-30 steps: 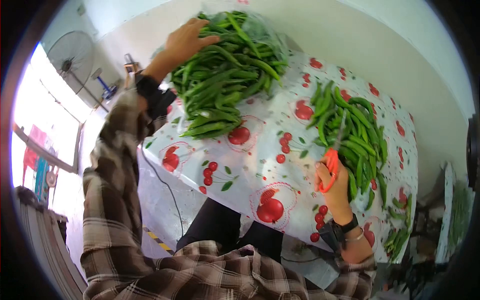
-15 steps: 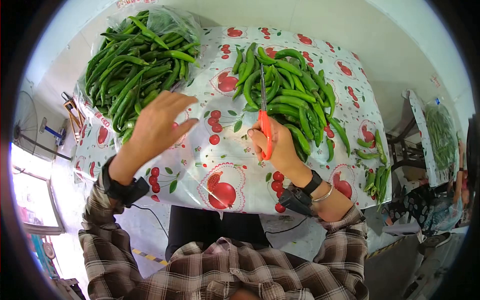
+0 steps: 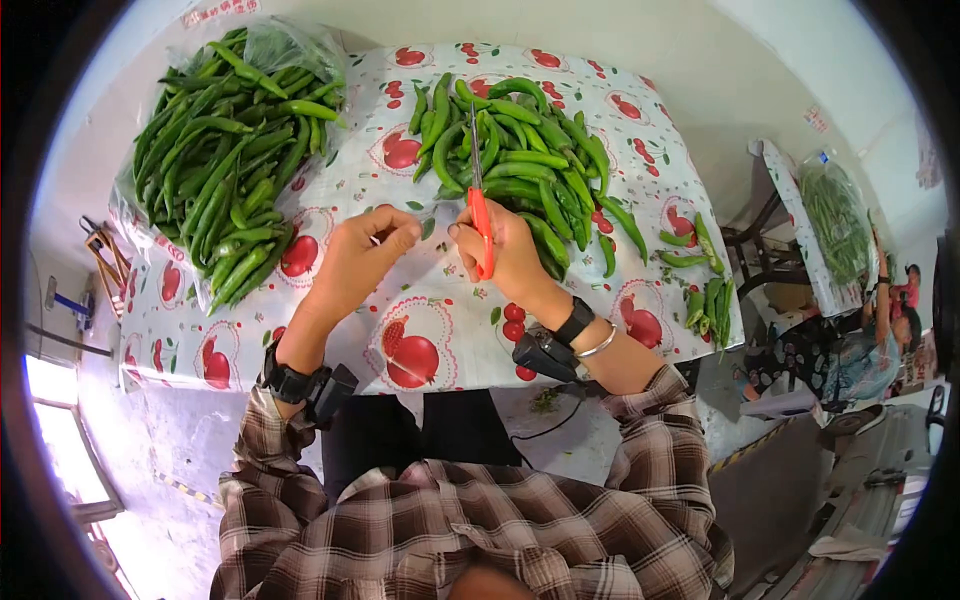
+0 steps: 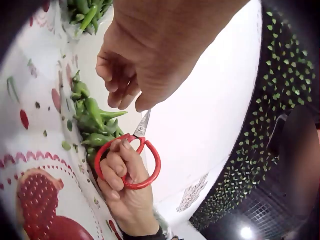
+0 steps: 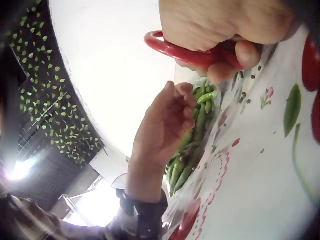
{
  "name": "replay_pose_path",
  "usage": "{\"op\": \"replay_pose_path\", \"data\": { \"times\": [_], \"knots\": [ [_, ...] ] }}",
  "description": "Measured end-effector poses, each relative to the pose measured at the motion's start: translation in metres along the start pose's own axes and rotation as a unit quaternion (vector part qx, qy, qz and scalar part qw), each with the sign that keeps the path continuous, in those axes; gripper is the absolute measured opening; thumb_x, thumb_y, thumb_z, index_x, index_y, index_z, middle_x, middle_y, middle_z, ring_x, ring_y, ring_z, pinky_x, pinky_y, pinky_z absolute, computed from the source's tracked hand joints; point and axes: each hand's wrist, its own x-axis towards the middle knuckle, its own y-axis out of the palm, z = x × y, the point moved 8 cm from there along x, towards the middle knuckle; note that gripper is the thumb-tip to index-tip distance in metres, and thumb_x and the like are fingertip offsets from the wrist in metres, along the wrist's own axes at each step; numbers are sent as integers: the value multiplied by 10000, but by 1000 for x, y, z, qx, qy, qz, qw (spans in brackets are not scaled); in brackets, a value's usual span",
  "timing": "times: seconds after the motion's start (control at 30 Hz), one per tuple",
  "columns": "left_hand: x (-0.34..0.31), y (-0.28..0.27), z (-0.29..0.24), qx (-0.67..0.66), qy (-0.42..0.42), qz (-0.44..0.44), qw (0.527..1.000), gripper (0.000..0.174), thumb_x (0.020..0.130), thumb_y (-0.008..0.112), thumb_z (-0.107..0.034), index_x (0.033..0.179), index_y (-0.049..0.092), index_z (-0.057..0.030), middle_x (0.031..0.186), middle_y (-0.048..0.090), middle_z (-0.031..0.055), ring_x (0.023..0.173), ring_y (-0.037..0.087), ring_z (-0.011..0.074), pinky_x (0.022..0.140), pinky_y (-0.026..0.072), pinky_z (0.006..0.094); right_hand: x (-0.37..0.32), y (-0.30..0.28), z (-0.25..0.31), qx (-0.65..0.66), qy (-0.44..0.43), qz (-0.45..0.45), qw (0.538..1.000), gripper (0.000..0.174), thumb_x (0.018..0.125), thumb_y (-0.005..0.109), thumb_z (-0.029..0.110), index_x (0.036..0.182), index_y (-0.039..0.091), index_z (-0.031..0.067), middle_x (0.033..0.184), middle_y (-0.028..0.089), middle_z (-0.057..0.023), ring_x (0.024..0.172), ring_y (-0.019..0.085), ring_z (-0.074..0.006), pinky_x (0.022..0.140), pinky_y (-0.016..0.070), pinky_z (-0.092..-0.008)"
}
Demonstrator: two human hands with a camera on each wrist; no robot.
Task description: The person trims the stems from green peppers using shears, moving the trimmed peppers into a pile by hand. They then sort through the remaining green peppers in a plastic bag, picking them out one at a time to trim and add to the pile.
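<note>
My right hand (image 3: 515, 262) holds red-handled scissors (image 3: 481, 232), its fingers through and around the handle loops. The blades point away from me, over the near left side of a loose pile of green chili peppers (image 3: 545, 160). To its left, my left hand (image 3: 362, 262) hovers above the tablecloth with fingers and thumb loosely bent. No thing shows between those fingers in the left wrist view, where the scissors' blade tip lies just beyond the thumb. A bigger heap of green chili peppers (image 3: 215, 165) lies on a clear plastic bag (image 3: 300, 50) at the far left.
A tablecloth (image 3: 335, 375) printed with pomegranates and cherries covers the table, which meets a wall at the back. Several peppers and cut pieces (image 3: 712, 305) lie near its right edge. Another table holds a bag of green produce (image 3: 838, 225) at the right, with a person beside it.
My left hand has come away from the big heap, down and right toward the scissors. The right hand still holds the scissors. The head view has swung right.
</note>
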Motion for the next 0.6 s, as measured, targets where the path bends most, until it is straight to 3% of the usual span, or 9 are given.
{"op": "replay_pose_path", "data": {
  "times": [0.2,0.27,0.4,0.47,0.6],
  "knots": [
    [-46,8,6,-13,-21,20,1000,216,926,609,-171,1018,661,18,864,652,3,780,529,62,707,428,219,-10,12,7,-11,30,38,999,170,887,616,154,880,523,12,598,522,-26,452,472,-87,429,389,-228],
    [-60,-2,15,-51,-12,-41,998,208,922,612,-155,1009,666,26,828,642,6,762,530,60,704,446,232,-18,11,14,-25,41,26,998,184,889,626,162,879,527,7,588,522,-30,441,470,-91,428,388,-232],
    [-87,-6,28,-109,-15,-70,991,222,941,586,-142,1038,653,46,890,648,18,809,536,57,745,450,221,-36,9,16,-74,33,17,997,184,907,620,165,828,514,37,566,516,-9,434,459,-72,416,351,-232],
    [-95,-3,30,-114,-17,-66,991,243,957,570,-159,1059,645,49,928,657,27,832,546,66,769,452,223,-44,12,14,-212,30,2,977,219,906,638,185,790,519,41,567,506,-1,446,448,-66,426,350,-236],
    [-102,1,18,-115,4,-87,990,387,980,531,-308,1133,641,29,930,648,41,852,554,95,786,431,238,-67,49,20,-307,4,40,951,249,906,655,212,793,539,23,577,496,2,468,461,-72,440,366,-269]
  ]
}}
